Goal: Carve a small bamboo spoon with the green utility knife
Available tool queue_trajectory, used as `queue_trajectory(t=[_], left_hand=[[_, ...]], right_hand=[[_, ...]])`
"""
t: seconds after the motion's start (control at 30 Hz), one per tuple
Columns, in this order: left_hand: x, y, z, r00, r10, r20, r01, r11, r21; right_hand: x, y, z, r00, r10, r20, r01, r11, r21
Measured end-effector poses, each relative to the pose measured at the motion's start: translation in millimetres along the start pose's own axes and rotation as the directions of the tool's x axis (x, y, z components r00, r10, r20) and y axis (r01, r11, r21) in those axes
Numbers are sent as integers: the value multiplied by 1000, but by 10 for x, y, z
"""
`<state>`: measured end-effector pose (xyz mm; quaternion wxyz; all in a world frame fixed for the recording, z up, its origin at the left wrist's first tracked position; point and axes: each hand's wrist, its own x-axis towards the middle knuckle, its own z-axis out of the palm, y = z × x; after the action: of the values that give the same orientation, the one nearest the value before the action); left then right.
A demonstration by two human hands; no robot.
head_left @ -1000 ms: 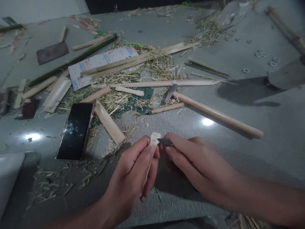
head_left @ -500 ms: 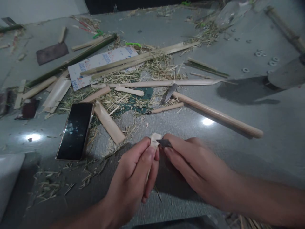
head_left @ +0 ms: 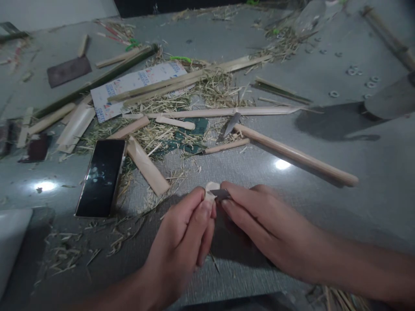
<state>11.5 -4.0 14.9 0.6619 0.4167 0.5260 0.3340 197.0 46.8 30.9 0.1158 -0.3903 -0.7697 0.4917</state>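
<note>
Between the thumb and fingers of my left hand is a small pale piece of carved wood or bamboo, its rounded end sticking up. My right hand is closed around a knife, whose handle is hidden in the fingers. The dark knife blade points left and lies across the rounded end of the pale piece. Beyond my hands, a long-handled knife rests on the table, beside a thin wooden-handled tool. A similar pale carved stick lies on the shavings.
A phone lies to the left, near a split bamboo piece. Shavings, bamboo strips and a printed paper sheet spread across the table's middle. Several washers and a cup-like container are at the right.
The knife blade has shifted slightly left, its tip now further across the rounded end. My left hand keeps its grip on the pale piece.
</note>
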Motion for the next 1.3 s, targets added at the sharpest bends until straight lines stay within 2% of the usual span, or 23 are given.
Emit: queue_trajectory(t=[0.47, 0.63, 0.93, 1.13, 1.3], left_hand=[[0, -27, -4, 1000, 1, 17, -1, 1000, 4], [46, -10, -36, 998, -34, 47, 36, 998, -46], [-18, -1, -17, 999, 14, 39, -15, 1000, 10], [6, 22, -38, 999, -3, 50, 5, 999, -45], [10, 28, -43, 998, -10, 55, 14, 998, -62]], right_hand=[[11, -35, -20, 999, -33, -7, 33, 998, 60], [24, -45, -37, 1000, -5, 15, 4, 996, 94], [7, -20, -3, 999, 43, -1, -43, 995, 91], [1, 5, -49, 994, 82, 69, -102, 917, 385], [-4, -12, -72, 998, 55, 6, -53, 934, 352]])
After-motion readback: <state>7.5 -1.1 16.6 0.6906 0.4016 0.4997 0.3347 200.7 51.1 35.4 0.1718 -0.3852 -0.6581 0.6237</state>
